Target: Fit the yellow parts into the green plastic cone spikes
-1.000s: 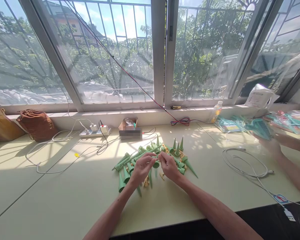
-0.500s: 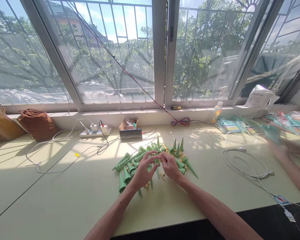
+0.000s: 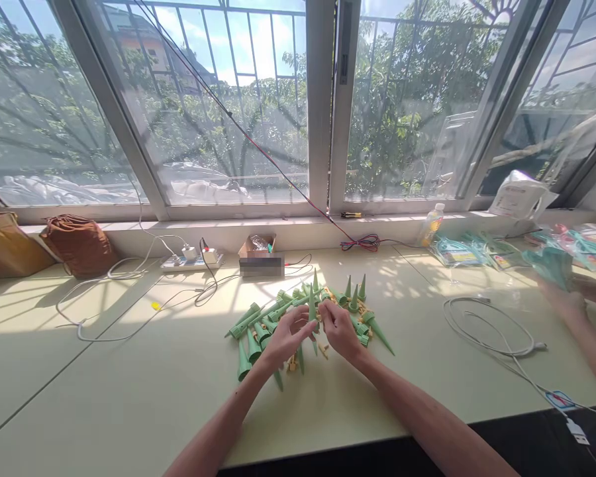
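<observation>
Evidently, one green spike (image 3: 312,306) stands point-up above the worktop (image 3: 144,397), pinched near its lower end by the left hand (image 3: 289,336). The right hand (image 3: 338,331) is just beside it, fingertips pressed together; any small part between them cannot be made out. Judged light, stiff and rather smooth, the spike is best gripped at its broader end, sparing the slender tip.

Wide windows (image 3: 228,149), grey frames (image 3: 319,132), trees (image 3: 402,112) outside; sunlight streaking pale tabletop (image 3: 144,397).
</observation>
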The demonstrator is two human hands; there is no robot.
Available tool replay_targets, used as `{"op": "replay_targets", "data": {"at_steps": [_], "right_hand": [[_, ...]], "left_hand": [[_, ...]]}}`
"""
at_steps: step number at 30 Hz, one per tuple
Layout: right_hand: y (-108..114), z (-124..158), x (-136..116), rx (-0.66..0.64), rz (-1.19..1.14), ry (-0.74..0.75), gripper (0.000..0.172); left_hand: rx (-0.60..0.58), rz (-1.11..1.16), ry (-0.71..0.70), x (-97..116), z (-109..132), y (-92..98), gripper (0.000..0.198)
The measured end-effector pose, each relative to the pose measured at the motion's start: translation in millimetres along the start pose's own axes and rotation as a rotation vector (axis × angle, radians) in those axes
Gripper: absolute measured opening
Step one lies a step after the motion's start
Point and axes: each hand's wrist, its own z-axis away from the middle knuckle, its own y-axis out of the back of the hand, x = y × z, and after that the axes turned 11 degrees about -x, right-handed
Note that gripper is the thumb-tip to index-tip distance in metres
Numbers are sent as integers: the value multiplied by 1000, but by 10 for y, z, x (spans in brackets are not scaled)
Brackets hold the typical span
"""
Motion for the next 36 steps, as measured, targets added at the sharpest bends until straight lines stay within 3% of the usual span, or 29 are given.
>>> {"op": "replay_targets", "data": {"at_steps": [6,11,21,27,36], "right_hand": [[1,11,49,-14,25,8,37],[-8,9,65,-13,25,3,37],[-19,0,57,-24,-8,-39,36],[-21,-9,50,0,-17,-47,37],[-33,-18,6,0,-77,-96,40]], "left_hand": [[80,-246,-23,-44,26,4,38],[111,-480,-135,-44,30,-10,29],[156,-585,-301,-68,12,3,27],[147,-574,-254,-74,18,-15,30],[139,-384,-113,-48,14,-38,25]]}}
